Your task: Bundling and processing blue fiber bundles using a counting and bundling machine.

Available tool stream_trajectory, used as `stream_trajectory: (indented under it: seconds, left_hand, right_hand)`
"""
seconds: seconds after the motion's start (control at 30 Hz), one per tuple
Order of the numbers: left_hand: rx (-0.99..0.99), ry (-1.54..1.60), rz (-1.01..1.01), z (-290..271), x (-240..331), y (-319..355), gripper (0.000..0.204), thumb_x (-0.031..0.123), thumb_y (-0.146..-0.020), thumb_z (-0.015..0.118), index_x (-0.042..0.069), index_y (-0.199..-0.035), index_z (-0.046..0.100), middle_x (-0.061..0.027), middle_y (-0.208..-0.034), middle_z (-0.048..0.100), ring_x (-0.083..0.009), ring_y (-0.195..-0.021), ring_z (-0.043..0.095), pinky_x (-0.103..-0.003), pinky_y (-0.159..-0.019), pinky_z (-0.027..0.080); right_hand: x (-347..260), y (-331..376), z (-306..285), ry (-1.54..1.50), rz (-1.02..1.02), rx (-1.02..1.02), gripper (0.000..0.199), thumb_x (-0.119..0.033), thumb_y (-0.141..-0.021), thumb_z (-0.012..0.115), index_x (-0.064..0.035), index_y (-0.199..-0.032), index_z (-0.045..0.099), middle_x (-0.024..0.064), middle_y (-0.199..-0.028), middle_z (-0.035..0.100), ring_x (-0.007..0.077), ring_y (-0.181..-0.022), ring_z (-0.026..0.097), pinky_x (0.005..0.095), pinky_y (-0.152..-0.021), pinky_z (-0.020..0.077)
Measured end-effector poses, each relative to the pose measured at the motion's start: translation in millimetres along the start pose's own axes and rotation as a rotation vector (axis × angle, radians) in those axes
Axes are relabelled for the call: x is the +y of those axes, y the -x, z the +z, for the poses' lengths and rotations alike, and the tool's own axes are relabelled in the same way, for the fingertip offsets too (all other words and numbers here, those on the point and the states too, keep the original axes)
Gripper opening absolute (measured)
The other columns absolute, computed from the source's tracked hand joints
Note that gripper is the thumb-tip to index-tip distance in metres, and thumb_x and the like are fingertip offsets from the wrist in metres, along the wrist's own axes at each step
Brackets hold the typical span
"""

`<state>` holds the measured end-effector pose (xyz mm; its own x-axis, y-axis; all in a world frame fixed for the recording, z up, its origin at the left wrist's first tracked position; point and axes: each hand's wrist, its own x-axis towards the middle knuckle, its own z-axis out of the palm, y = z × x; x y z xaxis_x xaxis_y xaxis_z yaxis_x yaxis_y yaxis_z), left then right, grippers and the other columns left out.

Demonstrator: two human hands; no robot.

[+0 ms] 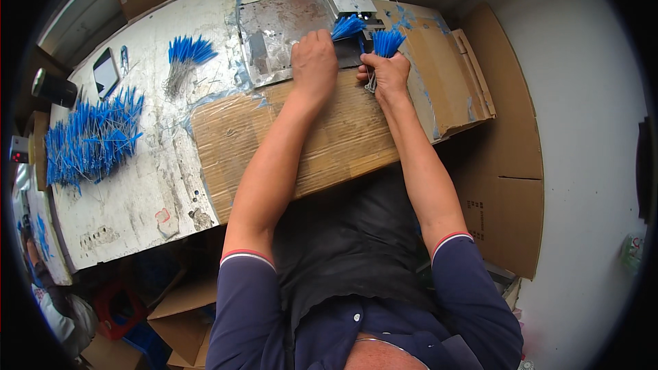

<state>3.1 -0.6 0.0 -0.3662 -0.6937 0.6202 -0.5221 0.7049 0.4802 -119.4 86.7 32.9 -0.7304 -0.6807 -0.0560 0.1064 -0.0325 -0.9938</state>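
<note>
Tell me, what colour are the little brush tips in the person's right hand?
Bright blue: the bundle in the right hand shows best in the head view.

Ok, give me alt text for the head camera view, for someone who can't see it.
Seen from above, a person's left hand and right hand each hold a bunch of blue-tipped wires against a small metal machine at the far edge of a worn white table. Flattened cardboard lies under the forearms, and a large pile of blue-tipped wires sits far left.

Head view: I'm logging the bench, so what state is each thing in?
left hand: shut on a blue-tipped bundle
right hand: shut on a second bundle
large pile: spread loose on the table
small bundle: lying fanned
cardboard sheet: flat, worn
</note>
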Motion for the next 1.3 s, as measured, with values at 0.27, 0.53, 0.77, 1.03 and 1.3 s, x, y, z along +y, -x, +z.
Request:
stream_trajectory:
  seconds: [0.27, 0.53, 0.77, 1.03, 1.3]
  left_hand:
    - [0.141, -0.010, -0.173, 1.8, -5.3, -2.7, 0.012, 0.015, -0.095, 0.059, 0.003, -0.095, 0.059, -0.0161, -0.087, 0.065, -0.0364, -0.084, 0.063, -0.049, -0.072, 0.047]
    - [0.236, 0.068, -0.085, 0.5, -3.8, -5.7, 0.008, 0.012, -0.092, 0.059, 0.005, -0.096, 0.059, -0.0145, -0.089, 0.065, -0.0354, -0.085, 0.062, -0.047, -0.077, 0.044]
    - [0.051, 0.169, -0.116, -3.1, -0.8, -3.0, 0.012, 0.016, -0.096, 0.060, 0.004, -0.098, 0.061, -0.0179, -0.085, 0.067, -0.0390, -0.084, 0.063, -0.050, -0.075, 0.046]
    - [0.046, 0.177, -0.126, -4.4, 0.9, -4.2, 0.014, 0.018, -0.096, 0.061, 0.004, -0.097, 0.062, -0.0203, -0.083, 0.067, -0.0413, -0.080, 0.065, -0.052, -0.072, 0.048]
    - [0.034, 0.161, -0.112, -4.2, 0.8, -3.4, 0.012, 0.015, -0.094, 0.061, 0.003, -0.096, 0.063, -0.0202, -0.085, 0.067, -0.0402, -0.082, 0.065, -0.052, -0.073, 0.049]
  right_hand:
    - [-5.1, -8.4, 7.6, 0.094, 0.017, 0.068, 0.017, 0.007, -0.075, 0.074, 0.0016, -0.080, 0.059, 0.0109, -0.069, 0.065, 0.0177, -0.051, 0.065, 0.0295, -0.041, 0.0549]
    - [-4.2, -12.4, 15.0, 0.110, 0.018, 0.090, 0.016, 0.006, -0.077, 0.074, 0.0021, -0.083, 0.060, 0.0118, -0.072, 0.067, 0.0186, -0.053, 0.066, 0.0305, -0.042, 0.0557]
    - [-2.5, -9.5, -6.5, -0.191, 0.115, -0.099, 0.016, 0.001, -0.081, 0.072, 0.0054, -0.093, 0.060, 0.0138, -0.078, 0.068, 0.0227, -0.061, 0.070, 0.0337, -0.051, 0.0609]
    - [8.9, -5.4, -18.8, -0.250, 0.085, -0.107, 0.018, -0.001, -0.084, 0.073, 0.0039, -0.095, 0.060, 0.0139, -0.080, 0.068, 0.0226, -0.065, 0.071, 0.0336, -0.057, 0.0620]
    - [0.3, -4.4, -23.1, -0.289, 0.140, -0.155, 0.019, -0.002, -0.084, 0.076, 0.0026, -0.093, 0.060, 0.0118, -0.077, 0.068, 0.0220, -0.067, 0.070, 0.0342, -0.058, 0.0612]
